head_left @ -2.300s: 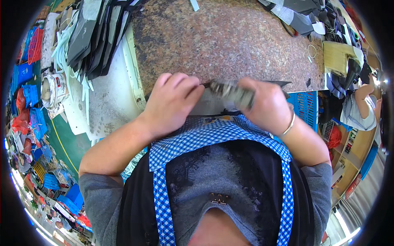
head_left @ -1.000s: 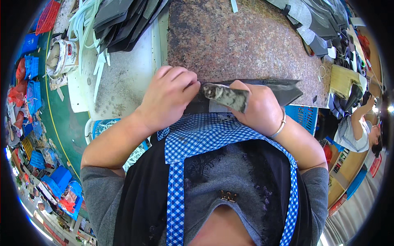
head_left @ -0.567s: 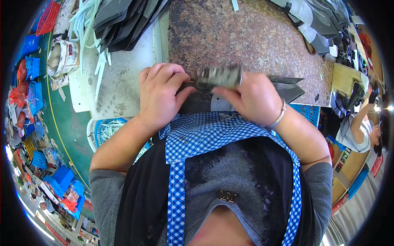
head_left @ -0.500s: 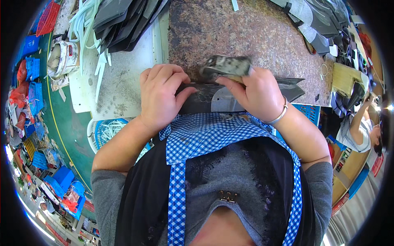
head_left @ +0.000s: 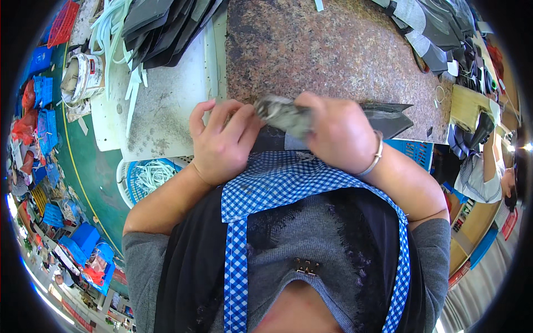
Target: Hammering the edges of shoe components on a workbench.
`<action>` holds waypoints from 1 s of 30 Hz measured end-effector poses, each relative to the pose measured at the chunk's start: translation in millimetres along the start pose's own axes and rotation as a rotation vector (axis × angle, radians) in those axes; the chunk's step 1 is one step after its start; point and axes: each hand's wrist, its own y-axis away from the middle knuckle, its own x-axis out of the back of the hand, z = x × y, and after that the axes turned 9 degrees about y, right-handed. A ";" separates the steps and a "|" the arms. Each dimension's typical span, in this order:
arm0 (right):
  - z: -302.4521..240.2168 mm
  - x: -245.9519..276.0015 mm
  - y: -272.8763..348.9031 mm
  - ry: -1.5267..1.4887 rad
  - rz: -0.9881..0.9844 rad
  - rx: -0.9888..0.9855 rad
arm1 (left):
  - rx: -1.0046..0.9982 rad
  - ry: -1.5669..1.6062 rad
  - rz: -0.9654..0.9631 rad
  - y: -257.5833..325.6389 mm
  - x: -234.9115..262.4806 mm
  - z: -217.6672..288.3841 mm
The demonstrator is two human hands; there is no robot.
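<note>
A black sheet piece (head_left: 383, 119) with forked pointed ends lies along the near edge of the stone slab, and a grey patch (head_left: 293, 142) shows on it between my hands. My left hand (head_left: 222, 141) has its fingers bent over the left part of this piece; its thumb is hidden. Gripped in my right hand (head_left: 344, 136) is a mottled grey-and-black block-like tool (head_left: 283, 115), smeared by motion, whose exact kind I cannot make out. The tool's front end is close beside my left fingertips, over the black piece.
Stacked black sheets (head_left: 166, 28) and pale green strips (head_left: 114, 28) lie at the far left. A white bucket (head_left: 89, 77) stands beyond the bench's left side. More grey and black pieces (head_left: 425, 28) are piled far right. Below the bench, a blue basket (head_left: 133, 180) holds strips.
My right hand has moved left and nearer to me with the tool, which now reaches my left fingers. My left hand has tilted and shifted slightly nearer, its thumb no longer showing.
</note>
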 end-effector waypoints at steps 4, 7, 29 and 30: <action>-3.2 1.4 -6.4 0.015 0.041 0.033 | -0.069 -0.120 -0.038 8.1 -1.8 6.8; -4.9 3.6 -5.5 -0.036 0.071 0.080 | -0.061 -0.134 -0.059 6.3 5.9 8.0; 133.5 104.2 117.9 -0.533 1.013 -0.835 | 0.202 -0.318 -0.015 -185.0 38.0 -140.3; 137.3 103.7 120.1 -0.475 0.983 -0.874 | 0.225 -0.518 -0.053 -185.0 36.2 -137.4</action>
